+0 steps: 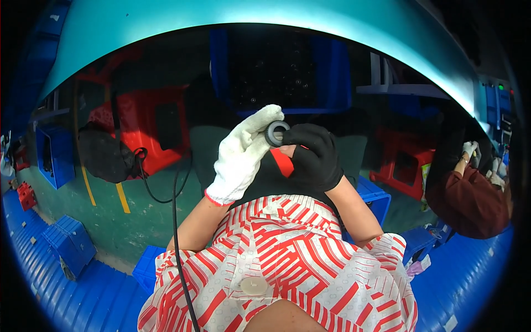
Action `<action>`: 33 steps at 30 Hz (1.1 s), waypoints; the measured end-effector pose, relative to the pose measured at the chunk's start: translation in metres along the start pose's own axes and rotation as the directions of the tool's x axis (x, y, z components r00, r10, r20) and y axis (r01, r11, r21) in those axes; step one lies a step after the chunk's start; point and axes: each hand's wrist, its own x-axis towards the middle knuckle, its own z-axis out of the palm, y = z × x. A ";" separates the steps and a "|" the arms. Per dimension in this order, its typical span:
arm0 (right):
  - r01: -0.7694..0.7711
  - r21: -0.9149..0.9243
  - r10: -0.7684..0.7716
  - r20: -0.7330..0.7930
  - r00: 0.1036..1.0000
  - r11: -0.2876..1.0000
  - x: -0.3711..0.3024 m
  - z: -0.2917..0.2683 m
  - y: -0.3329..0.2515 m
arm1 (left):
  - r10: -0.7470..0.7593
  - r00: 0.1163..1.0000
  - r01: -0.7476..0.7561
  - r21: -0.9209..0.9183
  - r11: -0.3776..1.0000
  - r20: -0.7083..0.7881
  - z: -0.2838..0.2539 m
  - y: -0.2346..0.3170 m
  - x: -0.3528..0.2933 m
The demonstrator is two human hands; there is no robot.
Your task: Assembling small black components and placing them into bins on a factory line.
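Between my two hands, in front of my waist, is a small dark grey ring [271, 134] with a round hole. My left hand [239, 152], in a white knit glove with a red cuff edge, closes on the ring's left side. From the right, my right hand [315, 157] in a black glove has its fingers at the ring's other side. Bare fingertips show out of the black glove next to the hole. Whether anything else lies within the fingers is hidden.
Beyond my hands stands a blue crate [334, 72] with small dark pieces, under a teal table edge [249, 14]. Red stools [160, 127] stand at both sides. A black cable [176, 221] runs down my left side. At the right, another person [470, 193] works in white gloves.
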 end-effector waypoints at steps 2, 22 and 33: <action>-0.017 0.017 0.018 -0.010 1.000 1.000 0.005 -0.004 0.001 | -0.003 1.000 0.001 0.107 0.994 0.014 0.002 0.004 0.002; -0.220 -0.511 0.235 -0.036 0.971 0.831 0.181 -0.094 0.158 | -0.164 0.982 0.137 -0.249 0.959 -0.089 -0.001 0.009 0.021; -0.368 0.264 0.311 0.233 0.921 0.891 0.053 -0.025 0.001 | -0.123 0.988 0.098 -0.246 0.964 -0.089 -0.007 -0.001 0.010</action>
